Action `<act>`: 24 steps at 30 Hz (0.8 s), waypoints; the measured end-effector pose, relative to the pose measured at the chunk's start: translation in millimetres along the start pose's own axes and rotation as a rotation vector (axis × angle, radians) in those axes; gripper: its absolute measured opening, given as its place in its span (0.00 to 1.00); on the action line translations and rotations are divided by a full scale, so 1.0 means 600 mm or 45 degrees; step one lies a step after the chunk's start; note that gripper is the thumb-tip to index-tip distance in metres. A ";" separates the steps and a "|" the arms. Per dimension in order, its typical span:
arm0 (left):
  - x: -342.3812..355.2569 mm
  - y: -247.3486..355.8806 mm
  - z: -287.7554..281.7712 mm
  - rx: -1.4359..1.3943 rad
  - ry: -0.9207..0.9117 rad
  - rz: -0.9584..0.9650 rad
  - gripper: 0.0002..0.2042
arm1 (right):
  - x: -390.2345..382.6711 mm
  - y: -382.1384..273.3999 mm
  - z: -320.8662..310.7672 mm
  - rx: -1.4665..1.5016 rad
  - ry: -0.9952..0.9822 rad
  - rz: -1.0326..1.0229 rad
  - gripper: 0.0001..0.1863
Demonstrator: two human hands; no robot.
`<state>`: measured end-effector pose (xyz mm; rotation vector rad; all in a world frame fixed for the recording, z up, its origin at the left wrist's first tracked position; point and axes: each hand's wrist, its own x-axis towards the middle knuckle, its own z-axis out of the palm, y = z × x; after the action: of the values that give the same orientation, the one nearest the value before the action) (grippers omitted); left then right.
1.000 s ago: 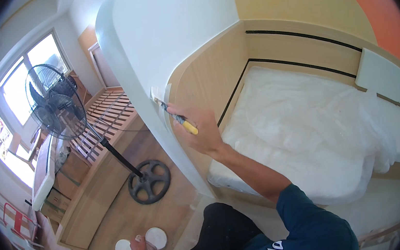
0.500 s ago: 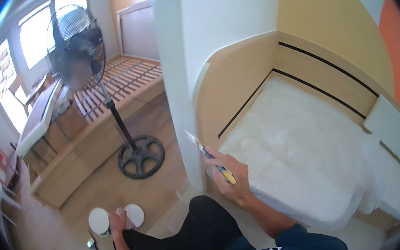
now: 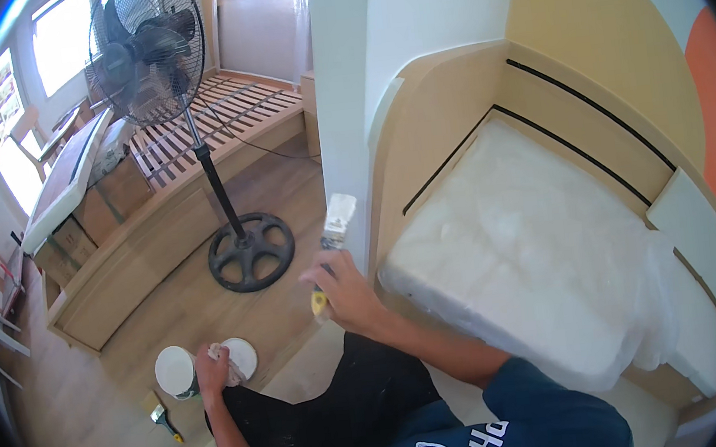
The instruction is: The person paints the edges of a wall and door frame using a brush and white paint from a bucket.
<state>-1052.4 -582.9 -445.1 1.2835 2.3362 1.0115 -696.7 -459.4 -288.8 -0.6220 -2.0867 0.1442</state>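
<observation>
Gripped in my right hand (image 3: 346, 288) is a paintbrush (image 3: 339, 223), its bristles coated white and pointing up, its yellow handle end below the fingers. The brush is held beside the edge of the white wall (image 3: 345, 120), and I cannot tell whether it touches. Down at the lower left, my left hand (image 3: 213, 371) is closed on a crumpled, pale, stained rag (image 3: 236, 374). Beside that hand stands a white paint bucket (image 3: 175, 370), and on its other side lies a round white lid (image 3: 244, 354). A second paintbrush (image 3: 162, 416) rests on the floor near the bucket.
A black pedestal fan (image 3: 243, 251) stands ahead on the wood floor, its cord trailing right. Behind it is a slatted wooden bed frame (image 3: 228, 106) with cardboard boxes (image 3: 115, 192). At right, a plastic-covered mattress (image 3: 527, 258) lies in a curved wooden bed.
My right hand has moved left and turned the paintbrush, so the broad side of its bristles now shows. My left hand stays by the bucket with the rag. The whole view has shifted slightly.
</observation>
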 end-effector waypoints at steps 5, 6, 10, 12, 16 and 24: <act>-0.006 -0.007 -0.009 -0.023 0.002 0.037 0.17 | 0.081 0.030 0.034 -0.138 0.224 -0.081 0.18; -0.007 -0.008 -0.011 -0.033 -0.001 0.039 0.17 | 0.094 0.038 0.032 -0.179 0.223 -0.080 0.18; -0.006 -0.008 -0.017 -0.054 -0.014 0.047 0.17 | 0.122 0.076 0.029 -0.213 0.260 -0.019 0.16; -0.007 -0.005 -0.016 -0.062 0.005 0.080 0.17 | 0.115 0.090 0.038 -0.208 0.266 0.033 0.15; -0.009 0.000 -0.015 0.014 -0.018 0.030 0.17 | 0.059 0.080 0.064 -0.169 0.266 0.126 0.14; -0.001 -0.006 -0.007 -0.040 -0.038 0.074 0.17 | 0.093 0.062 0.045 -0.171 0.229 0.076 0.14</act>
<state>-1056.5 -586.9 -444.6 1.3520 2.2640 1.0358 -729.6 -396.7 -274.6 -0.7509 -1.9161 -0.0183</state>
